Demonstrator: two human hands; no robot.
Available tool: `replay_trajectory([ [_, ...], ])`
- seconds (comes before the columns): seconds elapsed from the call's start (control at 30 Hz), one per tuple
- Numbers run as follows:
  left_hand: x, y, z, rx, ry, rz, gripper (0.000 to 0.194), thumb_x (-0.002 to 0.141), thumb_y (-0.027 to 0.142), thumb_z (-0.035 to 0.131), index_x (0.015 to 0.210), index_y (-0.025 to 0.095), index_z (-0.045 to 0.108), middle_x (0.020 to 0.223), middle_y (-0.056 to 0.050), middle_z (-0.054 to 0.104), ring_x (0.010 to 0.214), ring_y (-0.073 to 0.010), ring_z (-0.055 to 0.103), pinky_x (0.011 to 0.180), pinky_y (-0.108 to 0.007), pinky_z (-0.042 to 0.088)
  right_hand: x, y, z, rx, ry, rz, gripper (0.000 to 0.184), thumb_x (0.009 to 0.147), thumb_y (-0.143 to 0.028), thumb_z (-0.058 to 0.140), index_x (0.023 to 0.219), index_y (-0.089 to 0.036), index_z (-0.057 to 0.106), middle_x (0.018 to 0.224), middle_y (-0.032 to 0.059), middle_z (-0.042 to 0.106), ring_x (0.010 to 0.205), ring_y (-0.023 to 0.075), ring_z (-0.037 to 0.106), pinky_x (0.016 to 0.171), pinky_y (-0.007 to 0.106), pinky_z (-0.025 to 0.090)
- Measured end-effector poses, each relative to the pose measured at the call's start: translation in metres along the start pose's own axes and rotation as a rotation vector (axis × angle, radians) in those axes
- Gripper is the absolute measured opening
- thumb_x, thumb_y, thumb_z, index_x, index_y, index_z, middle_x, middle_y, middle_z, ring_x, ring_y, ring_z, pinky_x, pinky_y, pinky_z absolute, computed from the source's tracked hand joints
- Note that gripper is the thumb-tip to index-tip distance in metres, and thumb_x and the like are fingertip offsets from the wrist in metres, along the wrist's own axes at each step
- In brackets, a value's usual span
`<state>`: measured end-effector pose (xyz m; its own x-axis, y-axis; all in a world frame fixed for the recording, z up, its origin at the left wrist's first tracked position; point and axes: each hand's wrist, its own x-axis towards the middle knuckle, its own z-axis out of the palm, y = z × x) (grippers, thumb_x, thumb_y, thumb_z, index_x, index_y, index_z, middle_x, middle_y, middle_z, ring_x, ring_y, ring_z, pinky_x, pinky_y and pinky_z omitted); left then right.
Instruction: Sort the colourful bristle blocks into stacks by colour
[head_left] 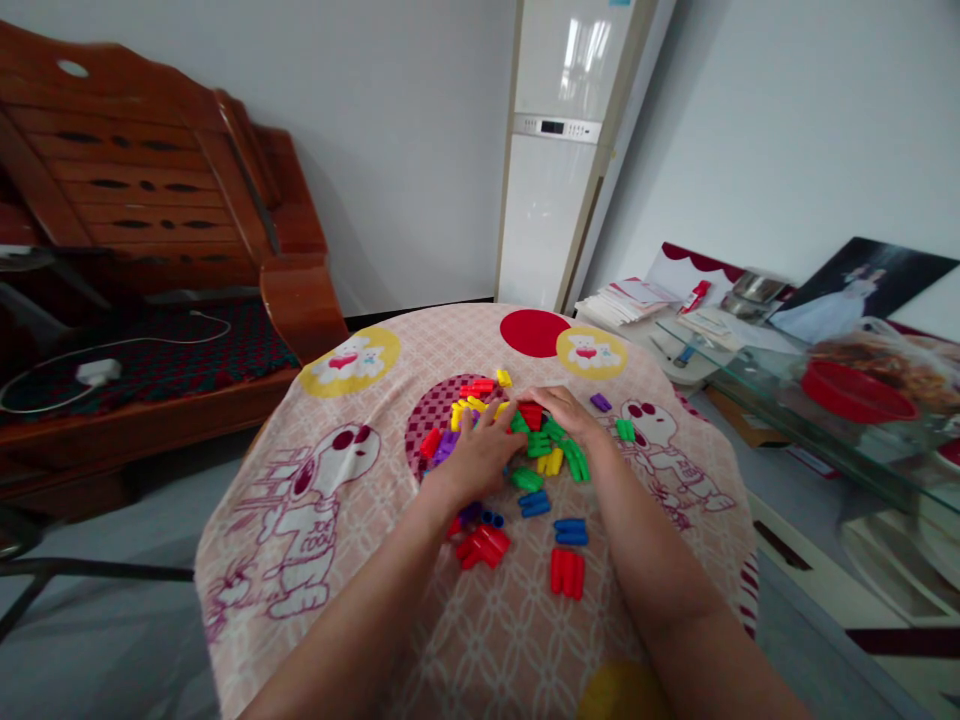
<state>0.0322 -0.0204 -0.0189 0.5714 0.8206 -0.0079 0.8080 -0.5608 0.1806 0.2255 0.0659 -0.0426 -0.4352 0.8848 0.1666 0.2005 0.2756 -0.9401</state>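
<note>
A loose heap of colourful plastic building pieces, each like short tubes joined side by side, lies mid-table. My left hand (484,452) rests palm down over the heap's left part, fingers spread, among yellow and purple pieces (446,446). Curved around the far right side is my right hand (562,408), its fingers extended beside a dark red piece (531,415) and green pieces (538,443). Neither hand visibly grips a piece; what lies under the palms is hidden. Nearer me are blue pieces (571,531) and red pieces (568,573).
A patterned cloth (480,640) covers the round table. Single purple (601,402) and green (625,429) pieces lie apart at the right. A wooden bench (300,310) stands left; a glass shelf (787,400) with a red bowl (859,390) stands right. Behind is a tall white cabinet-like unit (547,210).
</note>
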Motion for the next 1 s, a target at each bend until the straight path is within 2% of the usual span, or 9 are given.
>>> replay_trajectory([
  [0.13,-0.003,-0.058,-0.01,-0.069,0.07,-0.14,0.057,0.07,0.01,0.061,0.124,0.027,0.063,0.164,-0.008,0.024,0.151,-0.0363,0.02,0.117,-0.063,0.023,-0.008,0.003,-0.024,-0.029,0.247,0.056,0.05,0.085,-0.059,0.054,0.103,-0.016,0.073,0.1,0.0116,0.076,0.098,0.0255,0.07,0.089,0.04,0.053],
  [0.23,-0.007,-0.093,-0.012,-0.159,0.12,-0.113,0.056,0.069,0.025,0.069,0.124,0.025,0.063,0.161,-0.008,0.032,0.149,-0.0335,0.026,0.119,-0.05,0.029,-0.018,0.008,-0.049,-0.499,0.56,0.185,0.039,0.09,-0.043,0.05,0.107,-0.016,0.072,0.111,0.0132,0.073,0.109,0.0264,0.064,0.091,0.037,0.049],
  [0.3,-0.01,-0.11,-0.01,-0.197,0.187,-0.167,0.058,0.07,0.036,0.069,0.126,0.023,0.063,0.154,-0.009,0.042,0.145,-0.0332,0.034,0.117,-0.046,0.033,-0.025,0.011,-0.062,-0.821,0.629,0.372,0.036,0.092,-0.035,0.047,0.108,-0.014,0.072,0.114,0.0167,0.071,0.112,0.0277,0.062,0.092,0.036,0.046],
  [0.4,-0.014,-0.129,-0.004,-0.221,0.232,-0.316,0.06,0.075,0.047,0.065,0.128,0.021,0.062,0.137,-0.01,0.059,0.132,-0.0313,0.05,0.112,-0.042,0.04,-0.03,0.011,-0.064,-1.037,0.492,0.553,0.036,0.094,-0.03,0.043,0.101,-0.012,0.073,0.11,0.02,0.071,0.106,0.0273,0.064,0.086,0.033,0.045],
  [0.5,-0.014,-0.136,0.002,-0.234,0.216,-0.444,0.059,0.078,0.051,0.062,0.128,0.019,0.064,0.129,-0.011,0.066,0.122,-0.0304,0.059,0.105,-0.038,0.045,-0.026,0.004,-0.046,-1.031,0.362,0.485,0.034,0.093,-0.031,0.046,0.087,-0.014,0.074,0.096,0.0157,0.074,0.094,0.0232,0.067,0.077,0.028,0.044],
  [0.6,-0.009,-0.129,0.006,-0.251,0.254,-0.516,0.055,0.081,0.049,0.062,0.128,0.02,0.065,0.124,-0.01,0.069,0.116,-0.0298,0.062,0.1,-0.035,0.047,-0.019,-0.007,-0.014,-0.794,0.224,0.348,0.033,0.092,-0.033,0.049,0.075,-0.016,0.071,0.074,0.0061,0.071,0.074,0.0181,0.065,0.065,0.025,0.045],
  [0.73,0.0,-0.109,0.006,-0.35,0.343,-0.493,0.05,0.085,0.04,0.061,0.131,0.021,0.063,0.125,-0.008,0.07,0.114,-0.026,0.064,0.1,-0.032,0.047,-0.016,-0.024,0.015,-0.331,0.052,0.231,0.033,0.088,-0.044,0.053,0.09,-0.019,0.074,0.07,-0.0005,0.069,0.057,0.0163,0.061,0.049,0.025,0.046],
  [0.87,0.005,-0.102,0.006,-0.542,0.425,-0.368,0.048,0.086,0.035,0.06,0.132,0.022,0.062,0.128,-0.005,0.069,0.116,-0.0232,0.064,0.102,-0.033,0.048,-0.026,-0.041,0.008,-0.2,0.123,0.142,0.041,0.085,-0.048,0.058,0.109,-0.019,0.073,0.097,0.0063,0.075,0.075,0.0214,0.069,0.056,0.03,0.055],
  [1.0,0.002,-0.118,0.012,-0.688,0.488,-0.402,0.047,0.086,0.032,0.058,0.129,0.015,0.063,0.123,-0.01,0.071,0.109,-0.0216,0.067,0.094,-0.029,0.053,-0.063,-0.048,-0.01,-0.405,0.251,0.122,0.048,0.081,-0.046,0.063,0.119,-0.017,0.071,0.115,0.0121,0.072,0.105,0.029,0.068,0.088,0.042,0.056],
])
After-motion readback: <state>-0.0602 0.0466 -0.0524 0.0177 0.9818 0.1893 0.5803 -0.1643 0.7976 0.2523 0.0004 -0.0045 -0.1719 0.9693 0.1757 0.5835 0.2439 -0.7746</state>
